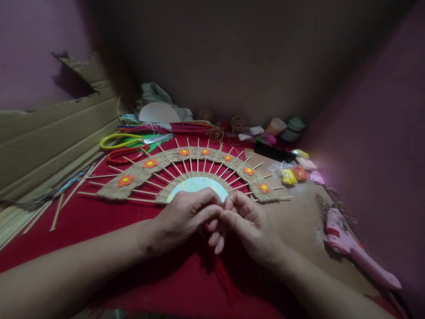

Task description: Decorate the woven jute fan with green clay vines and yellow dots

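Forearms [83,270] foremost, both hands meeting over red cloth [149,283]

Left hand [186,215]: mostly curled, thumb drawn against forefinger. Right hand [247,221]: thumb and forefinger brought to a pinch, other fingers loosely bent. Fingertips meet; whatever sits between them is too small to tell. Red strip [222,274] shows below; cannot tell whether either hand has it.

Woven fan [169,154]: lies just beyond the hands, across the middle of the cloth, right end over the brown board [282,230]. Seven orange flowers along its outer band. Hands block the lower middle of its pale half-disc [199,183].

Scissors [159,139]: beyond fan's left side, toward the cloth's far left corner. Pink glue gun [352,252]: near the board's right edge. Yellow packet [288,177], orange packet [299,173]: side by side, toward the board's far right corner. Cardboard panel [49,137] stands along the left.
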Tool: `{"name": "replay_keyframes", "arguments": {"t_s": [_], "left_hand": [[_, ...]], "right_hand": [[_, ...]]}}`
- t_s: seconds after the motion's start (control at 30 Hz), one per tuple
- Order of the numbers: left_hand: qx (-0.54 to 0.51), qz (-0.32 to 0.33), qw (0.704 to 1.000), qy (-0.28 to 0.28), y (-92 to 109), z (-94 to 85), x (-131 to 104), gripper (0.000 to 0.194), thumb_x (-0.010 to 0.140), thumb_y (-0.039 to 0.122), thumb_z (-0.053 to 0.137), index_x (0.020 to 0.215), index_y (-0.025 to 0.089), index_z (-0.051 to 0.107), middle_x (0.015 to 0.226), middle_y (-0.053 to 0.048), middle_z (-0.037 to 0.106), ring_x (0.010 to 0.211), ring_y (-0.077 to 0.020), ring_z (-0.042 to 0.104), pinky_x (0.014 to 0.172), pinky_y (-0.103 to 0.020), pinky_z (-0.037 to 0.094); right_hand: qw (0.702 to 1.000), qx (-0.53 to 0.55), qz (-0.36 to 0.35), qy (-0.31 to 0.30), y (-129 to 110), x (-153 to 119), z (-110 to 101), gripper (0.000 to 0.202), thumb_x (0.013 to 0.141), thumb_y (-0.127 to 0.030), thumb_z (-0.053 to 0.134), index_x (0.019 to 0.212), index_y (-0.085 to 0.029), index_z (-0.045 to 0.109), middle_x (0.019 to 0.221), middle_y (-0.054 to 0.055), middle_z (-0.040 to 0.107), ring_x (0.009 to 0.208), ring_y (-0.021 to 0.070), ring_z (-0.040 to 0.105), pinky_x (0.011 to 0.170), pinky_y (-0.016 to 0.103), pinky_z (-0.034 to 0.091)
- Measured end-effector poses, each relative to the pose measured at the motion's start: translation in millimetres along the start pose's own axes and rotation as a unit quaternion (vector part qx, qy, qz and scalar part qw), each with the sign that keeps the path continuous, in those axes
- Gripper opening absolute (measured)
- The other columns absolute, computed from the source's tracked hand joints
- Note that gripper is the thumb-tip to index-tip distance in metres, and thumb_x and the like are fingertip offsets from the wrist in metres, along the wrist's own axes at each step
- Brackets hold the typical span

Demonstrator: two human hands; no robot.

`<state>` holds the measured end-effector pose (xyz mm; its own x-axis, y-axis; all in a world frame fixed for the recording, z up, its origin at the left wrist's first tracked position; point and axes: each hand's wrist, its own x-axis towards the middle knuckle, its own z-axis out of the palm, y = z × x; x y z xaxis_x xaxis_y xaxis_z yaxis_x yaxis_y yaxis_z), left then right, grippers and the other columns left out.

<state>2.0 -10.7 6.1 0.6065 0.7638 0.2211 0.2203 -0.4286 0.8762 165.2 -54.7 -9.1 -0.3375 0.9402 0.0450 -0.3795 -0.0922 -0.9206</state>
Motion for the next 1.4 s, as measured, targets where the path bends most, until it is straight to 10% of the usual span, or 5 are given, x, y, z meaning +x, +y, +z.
{"name": "replay_keyframes", "arguments": {"t_s": [0.3,0.67,1.4], "left_hand": [[-0.356,-0.148,0.919,-0.083,-8,17.1,6,0.022,0.089,0.032,0.052,0.105,0.018,0.047,0.048,0.007,0.053,0.037,-0.0112,0.054,0.037,-0.017,0.036],[-0.371,-0.226,0.897,-0.081,-9,12.3,5,0.034,0.088,0.037,0.055,0.115,0.018,0.048,0.059,0.002,0.059,0.043,-0.0071,0.050,0.038,-0.013,0.036],[-0.264,-0.176,0.947,-0.049,-13,19.0,2,0.038,0.090,0.047,0.048,0.115,0.018,0.050,0.058,0.002,0.059,0.048,-0.0112,0.053,0.043,-0.019,0.040]], "right_hand": [[1.000,-0.003,-0.016,-0.002,7,1,3,0.026,0.089,-0.037,0.055,0.081,-0.021,0.036,0.065,-0.003,0.066,0.048,0.0110,0.064,0.039,0.018,0.049],[0.937,-0.298,-0.182,0.021,4,-15,2,0.012,0.097,-0.027,0.038,0.086,-0.023,0.039,0.075,0.002,0.063,0.061,0.0103,0.060,0.057,0.025,0.051],[0.994,-0.077,-0.038,0.065,10,5,-1,0.024,0.083,-0.038,0.060,0.081,-0.022,0.043,0.053,-0.006,0.060,0.041,0.0075,0.054,0.037,0.016,0.042]]}}
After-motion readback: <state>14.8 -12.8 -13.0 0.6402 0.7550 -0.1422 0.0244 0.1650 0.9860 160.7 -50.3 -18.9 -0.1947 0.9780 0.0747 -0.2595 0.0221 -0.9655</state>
